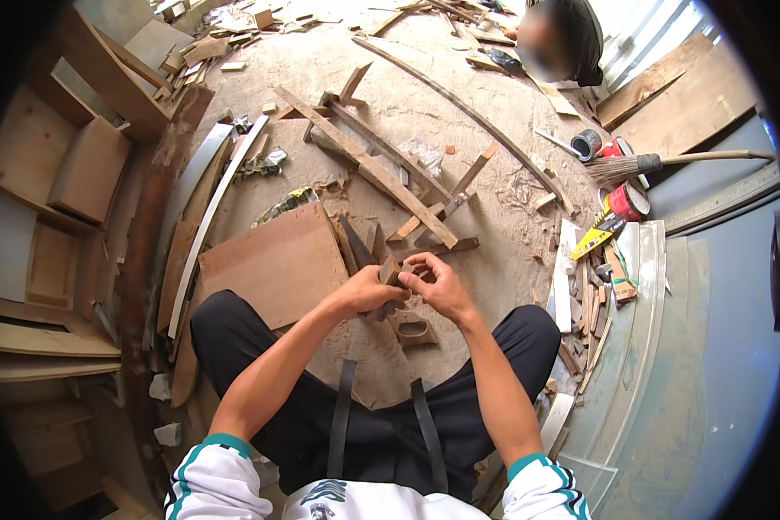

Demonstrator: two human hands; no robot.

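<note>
The dusty beige concrete floor (442,130) is stretching partly bare between a crossed brown timber frame (364,162) and a long, narrow brown wooden batten (494,130). A flat, rectangular brown wooden board (273,260) is bordering the left side. A flat yellow-and-black piece (596,236) is bearing small print. The left hand (364,293) is gripping a small brown wooden block (390,270); the right hand (442,290) is bending its fingers beside it, its grasp unclear.

The board (273,264) before you is smooth, matt wood; right of it are your wooden block (390,271) and a rough straw broom (617,169); nearer you, matt cloth trousers (225,334).
</note>
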